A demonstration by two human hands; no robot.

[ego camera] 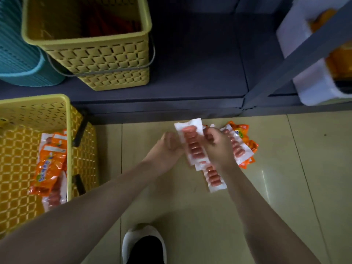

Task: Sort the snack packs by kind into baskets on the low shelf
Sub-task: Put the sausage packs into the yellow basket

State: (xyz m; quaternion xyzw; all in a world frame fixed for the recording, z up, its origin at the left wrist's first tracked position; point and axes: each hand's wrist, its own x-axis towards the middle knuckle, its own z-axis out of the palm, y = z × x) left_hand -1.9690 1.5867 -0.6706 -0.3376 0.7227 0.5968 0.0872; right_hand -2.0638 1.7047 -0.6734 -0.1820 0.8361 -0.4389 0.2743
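Both hands, left hand (168, 144) and right hand (219, 147), pinch one sausage pack (192, 143) over the floor pile (242, 147), likely separating kinds; target basket (114, 54) sits at 11 o'clock on the shelf (200, 73).

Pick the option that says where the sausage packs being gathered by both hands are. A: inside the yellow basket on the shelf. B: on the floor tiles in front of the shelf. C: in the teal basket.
B: both the left hand and the right hand grip sausage packs over the floor tiles, in front of the shelf.
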